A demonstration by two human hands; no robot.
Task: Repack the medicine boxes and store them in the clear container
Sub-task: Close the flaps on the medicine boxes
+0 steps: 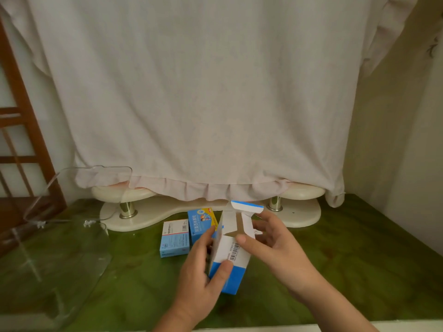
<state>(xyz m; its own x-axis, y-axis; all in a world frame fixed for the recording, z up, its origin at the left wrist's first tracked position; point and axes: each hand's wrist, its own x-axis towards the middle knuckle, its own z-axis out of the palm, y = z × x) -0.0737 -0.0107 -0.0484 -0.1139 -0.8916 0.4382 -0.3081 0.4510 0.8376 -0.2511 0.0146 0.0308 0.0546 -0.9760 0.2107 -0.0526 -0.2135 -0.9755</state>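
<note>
My left hand (203,271) grips a white and blue medicine box (231,257) from below, thumb on its blue lower face. The box's far end is open, with flaps spread and the top flap standing up. My right hand (268,243) pinches one white side flap, thumb by the barcode. Behind it on the green table, a light blue and white box (174,237) lies flat, and a blue box with a yellow corner (201,222) stands beside it. The clear container (55,259) sits at the left with its clear lid (79,188) raised.
A cream two-tier stand (299,212) with metal posts runs along the back of the green table (335,283), draped by a large pale pink cloth (191,92). A brown wooden frame (21,140) stands at far left. The wall closes the right side.
</note>
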